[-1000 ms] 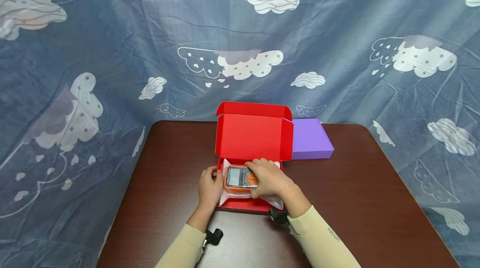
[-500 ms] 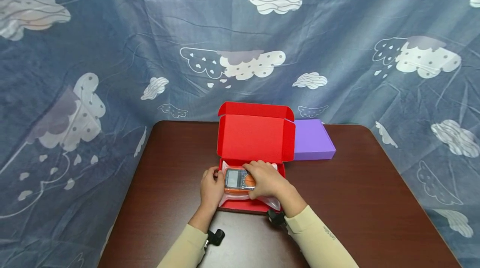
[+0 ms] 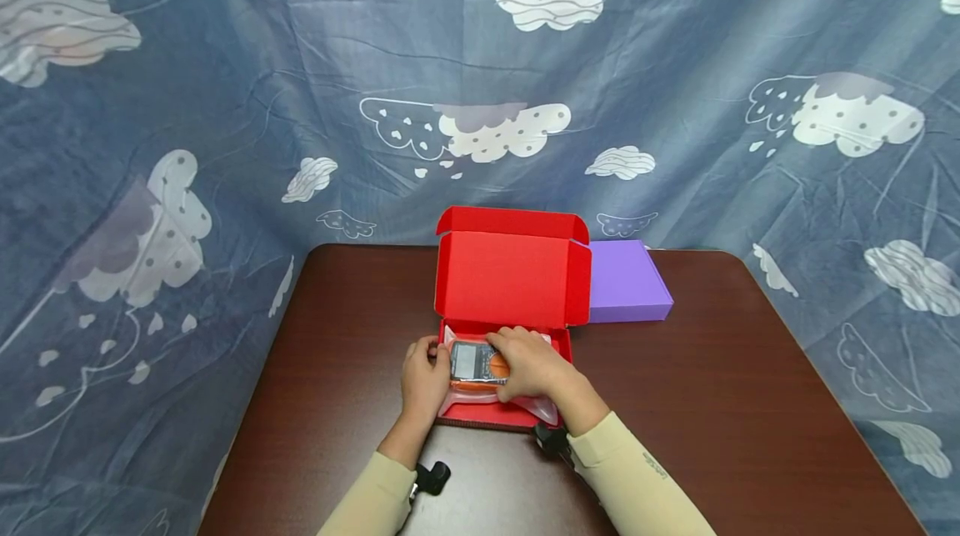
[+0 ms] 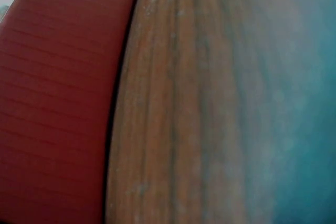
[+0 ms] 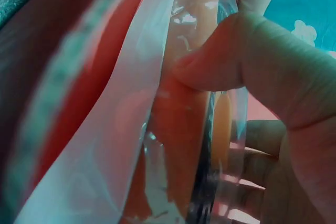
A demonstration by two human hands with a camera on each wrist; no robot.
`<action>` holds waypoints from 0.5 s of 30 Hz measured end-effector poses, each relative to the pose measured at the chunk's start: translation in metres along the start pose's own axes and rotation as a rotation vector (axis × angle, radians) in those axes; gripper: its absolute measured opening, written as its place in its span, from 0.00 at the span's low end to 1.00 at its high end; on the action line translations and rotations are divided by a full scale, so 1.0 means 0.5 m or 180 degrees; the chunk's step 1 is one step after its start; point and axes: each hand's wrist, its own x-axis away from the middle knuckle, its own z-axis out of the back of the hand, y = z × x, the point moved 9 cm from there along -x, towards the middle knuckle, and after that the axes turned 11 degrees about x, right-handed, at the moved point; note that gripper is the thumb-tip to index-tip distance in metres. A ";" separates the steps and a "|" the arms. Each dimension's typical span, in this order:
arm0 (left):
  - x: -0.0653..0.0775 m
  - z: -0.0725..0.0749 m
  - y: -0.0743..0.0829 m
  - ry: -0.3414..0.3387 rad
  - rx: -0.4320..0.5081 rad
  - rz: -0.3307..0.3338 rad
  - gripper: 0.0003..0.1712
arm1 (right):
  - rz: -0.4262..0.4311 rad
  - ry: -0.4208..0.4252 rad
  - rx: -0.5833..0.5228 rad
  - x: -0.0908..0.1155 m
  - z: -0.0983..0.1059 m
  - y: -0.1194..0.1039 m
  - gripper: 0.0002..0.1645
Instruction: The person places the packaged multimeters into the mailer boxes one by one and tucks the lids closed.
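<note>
An orange digital multimeter (image 3: pixel 467 362) with a grey screen lies in a clear plastic bag (image 3: pixel 468 397), within the open red box (image 3: pixel 480 413). My right hand (image 3: pixel 529 363) grips its right half from above, covering that end. In the right wrist view the thumb (image 5: pixel 220 59) presses the multimeter's orange side through the plastic, with the other fingers on the far side. My left hand (image 3: pixel 424 378) holds the box's left wall, its fingers bent at the rim beside the multimeter's screen end. The left wrist view shows only the box's red outer wall (image 4: pixel 58 103) and the wooden tabletop.
The box's lid (image 3: pixel 506 278) stands raised at the back, its flaps spread. A closed purple box (image 3: pixel 626 282) lies behind to the right, partly hidden by the lid. The dark brown table (image 3: pixel 735 403) meets a blue cloud-patterned cloth (image 3: pixel 697 61) at its back and sides.
The multimeter and its bag have shifted slightly left and lower in the red box, my right hand moving with them. My left hand stays at the left wall.
</note>
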 end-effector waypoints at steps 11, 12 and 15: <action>-0.001 -0.002 -0.004 -0.0010 0.0014 0.0035 0.12 | -0.0057 -0.0064 -0.0017 -0.001 -0.018 0.005 0.58; -0.001 -0.002 -0.005 -0.0007 0.0017 0.0039 0.12 | -0.0061 -0.0070 -0.0016 -0.001 -0.019 0.005 0.58; 0.000 -0.002 -0.005 0.0008 0.0032 0.0047 0.12 | -0.0092 -0.0083 -0.0035 -0.001 -0.022 0.007 0.58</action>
